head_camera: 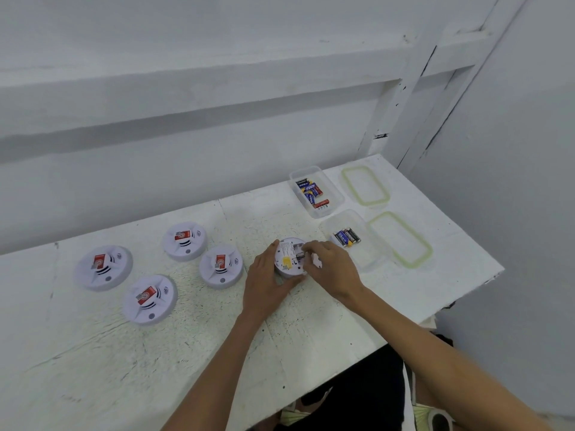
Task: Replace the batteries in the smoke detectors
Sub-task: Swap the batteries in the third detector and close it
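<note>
The detector (287,263) is gripped round its rim by the left hand (264,284). Its back is touched by the curled right hand (331,269); any hold cannot be told.

Print on the batteries (346,237) is unreadable.

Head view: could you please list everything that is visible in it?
face-up detectors: four, white with red labels, table's left part
opened detector: one, white with yellow sticker, underside up, between the hands
batteries: several, blue, red and black, in both tubs
tubs: two, clear, table's right part
lids: two, clear with green seals, right of the tubs
table: one, white
left hand: grips the opened detector's rim
right hand: fingertips at its battery bay
</note>
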{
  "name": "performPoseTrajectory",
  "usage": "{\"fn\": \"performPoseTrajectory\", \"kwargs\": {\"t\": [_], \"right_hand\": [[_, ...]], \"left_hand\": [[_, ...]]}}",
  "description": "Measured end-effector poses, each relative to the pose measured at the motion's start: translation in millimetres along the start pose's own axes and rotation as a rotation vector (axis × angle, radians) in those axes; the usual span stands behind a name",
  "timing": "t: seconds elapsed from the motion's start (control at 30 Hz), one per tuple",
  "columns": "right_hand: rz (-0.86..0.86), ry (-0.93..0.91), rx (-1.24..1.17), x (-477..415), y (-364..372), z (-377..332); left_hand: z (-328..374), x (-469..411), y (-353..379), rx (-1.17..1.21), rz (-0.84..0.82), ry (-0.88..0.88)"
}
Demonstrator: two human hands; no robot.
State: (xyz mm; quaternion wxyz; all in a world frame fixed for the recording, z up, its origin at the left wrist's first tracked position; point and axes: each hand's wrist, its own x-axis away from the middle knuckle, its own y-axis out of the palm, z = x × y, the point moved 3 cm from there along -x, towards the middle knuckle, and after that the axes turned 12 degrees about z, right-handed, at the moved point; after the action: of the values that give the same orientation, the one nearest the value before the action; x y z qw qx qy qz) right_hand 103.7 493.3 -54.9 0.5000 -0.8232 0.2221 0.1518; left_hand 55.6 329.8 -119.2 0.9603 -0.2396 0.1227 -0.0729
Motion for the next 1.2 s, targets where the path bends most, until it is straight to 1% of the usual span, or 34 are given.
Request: {"fn": "performPoseTrajectory", "kwargs": {"t": [0.07,0.2,0.37,0.47,0.6,0.7,0.9,1.2], "right_hand": [[0.033,0.107,-0.059,-6.0,-4.5,3.1],[0.117,0.242,-0.139,-21.1,-25.2,6.2],[0.275,0.418,-0.293,-36.6,-47.6,32.6],[0.314,0.493,-0.27,-37.0,-55.6,55.1],[0.285,0.555,-0.214,-32.3,-55.0,80.6],[0.254,0.551,-0.195,-28.2,-51.9,88.7],[0.132,0.485,-0.142,-23.8,-39.4,95.0],[0.054,0.434,-0.044,-23.0,-32.4,98.2]], "left_hand": [[0.0,-0.5,0.0,0.015,0.002,0.005],[-1.4,-0.7,0.0,0.002,-0.006,0.015],[-3.0,0.4,-0.4,-0.004,-0.015,0.021],[-3.0,0.7,-0.2,-0.008,-0.025,0.014],[-4.2,-0.2,-0.3,-0.009,-0.024,0.021],[-3.9,-0.6,-0.3,-0.014,-0.019,0.033],[-3.5,-0.5,-0.1,-0.015,-0.018,0.024],[-3.6,0.0,-0.1,-0.021,-0.028,0.008]]}}
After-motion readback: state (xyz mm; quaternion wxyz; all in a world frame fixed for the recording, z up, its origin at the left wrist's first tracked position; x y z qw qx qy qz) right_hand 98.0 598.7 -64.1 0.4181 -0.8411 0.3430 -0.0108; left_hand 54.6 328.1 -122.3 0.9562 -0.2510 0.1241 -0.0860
